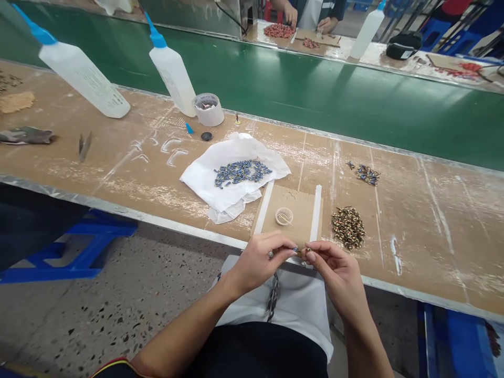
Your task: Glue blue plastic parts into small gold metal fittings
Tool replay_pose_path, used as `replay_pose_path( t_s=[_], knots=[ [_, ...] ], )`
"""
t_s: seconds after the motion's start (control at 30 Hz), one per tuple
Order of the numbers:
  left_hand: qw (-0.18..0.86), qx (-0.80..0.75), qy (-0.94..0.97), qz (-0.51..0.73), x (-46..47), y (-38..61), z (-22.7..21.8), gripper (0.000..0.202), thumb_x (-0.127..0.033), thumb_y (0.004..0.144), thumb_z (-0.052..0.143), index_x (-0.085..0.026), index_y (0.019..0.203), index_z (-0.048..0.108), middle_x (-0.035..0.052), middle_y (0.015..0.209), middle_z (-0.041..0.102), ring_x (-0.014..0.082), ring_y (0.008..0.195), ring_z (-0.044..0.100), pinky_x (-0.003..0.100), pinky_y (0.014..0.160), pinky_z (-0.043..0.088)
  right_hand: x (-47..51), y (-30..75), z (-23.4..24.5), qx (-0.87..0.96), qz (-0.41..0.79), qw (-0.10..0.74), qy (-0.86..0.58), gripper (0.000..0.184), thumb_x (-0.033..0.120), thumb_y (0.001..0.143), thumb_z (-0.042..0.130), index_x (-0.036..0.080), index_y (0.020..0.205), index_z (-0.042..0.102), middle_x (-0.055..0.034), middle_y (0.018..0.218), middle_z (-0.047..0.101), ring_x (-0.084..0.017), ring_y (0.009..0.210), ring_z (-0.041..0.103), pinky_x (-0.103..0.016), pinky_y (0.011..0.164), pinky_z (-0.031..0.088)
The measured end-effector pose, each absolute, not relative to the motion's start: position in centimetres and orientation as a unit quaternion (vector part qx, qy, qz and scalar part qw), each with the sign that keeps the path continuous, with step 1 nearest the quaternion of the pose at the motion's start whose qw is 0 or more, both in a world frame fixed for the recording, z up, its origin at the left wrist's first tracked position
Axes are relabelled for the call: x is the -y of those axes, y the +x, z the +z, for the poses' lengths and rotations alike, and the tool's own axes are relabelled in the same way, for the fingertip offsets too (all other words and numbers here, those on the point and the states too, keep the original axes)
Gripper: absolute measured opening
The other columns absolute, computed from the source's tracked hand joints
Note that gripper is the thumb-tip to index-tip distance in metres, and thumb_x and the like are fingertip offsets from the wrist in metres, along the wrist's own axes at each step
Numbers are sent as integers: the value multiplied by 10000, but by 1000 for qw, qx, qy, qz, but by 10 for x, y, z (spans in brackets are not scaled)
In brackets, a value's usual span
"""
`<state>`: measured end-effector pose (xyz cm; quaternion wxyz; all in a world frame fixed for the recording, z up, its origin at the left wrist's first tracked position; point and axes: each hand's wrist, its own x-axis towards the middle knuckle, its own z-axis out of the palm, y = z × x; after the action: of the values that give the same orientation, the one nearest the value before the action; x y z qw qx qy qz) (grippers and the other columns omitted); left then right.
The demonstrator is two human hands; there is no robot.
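My left hand (pixel 264 258) pinches a tiny blue piece (pixel 295 250) between thumb and fingertips. Close against it, my right hand (pixel 334 270) grips a small brown-and-gold piece (pixel 308 250); the two pieces meet or nearly meet at the table's front edge. Just beyond the hands is a cardboard sheet (pixel 297 202) with white tape strips, bearing a small clear cup (pixel 284 216) with a thin stick in it. A heap of blue pieces (pixel 240 172) lies on white cloth or paper (pixel 197 170) to the left. Brown-and-gold pieces (pixel 348 227) are piled at the right.
Behind that pile sits a little group of blue-and-gold pieces (pixel 367 174). White bottles with blue nozzles (pixel 84 79) and a tape roll (pixel 208 110) stand at the back left. Tweezers (pixel 84 146) lie far left. Past a green belt (pixel 275 81), a co-worker's hands (pixel 290 14) handle red pieces.
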<state>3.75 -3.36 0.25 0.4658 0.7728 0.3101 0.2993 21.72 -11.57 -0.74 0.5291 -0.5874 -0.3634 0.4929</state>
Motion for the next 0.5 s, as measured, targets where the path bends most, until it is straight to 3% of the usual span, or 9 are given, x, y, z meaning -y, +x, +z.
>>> replay_pose_path(
  t_s=[0.5],
  knots=[
    [466, -302, 780, 288, 29, 35, -6, 137, -189, 944, 562, -146, 937, 692, 41, 826, 672, 146, 742, 579, 245, 667, 422, 115, 217, -6, 319, 516, 532, -590, 200, 335, 854, 736, 211, 1006, 698, -72, 1001, 769, -189, 901, 728, -311, 851, 596]
  ],
)
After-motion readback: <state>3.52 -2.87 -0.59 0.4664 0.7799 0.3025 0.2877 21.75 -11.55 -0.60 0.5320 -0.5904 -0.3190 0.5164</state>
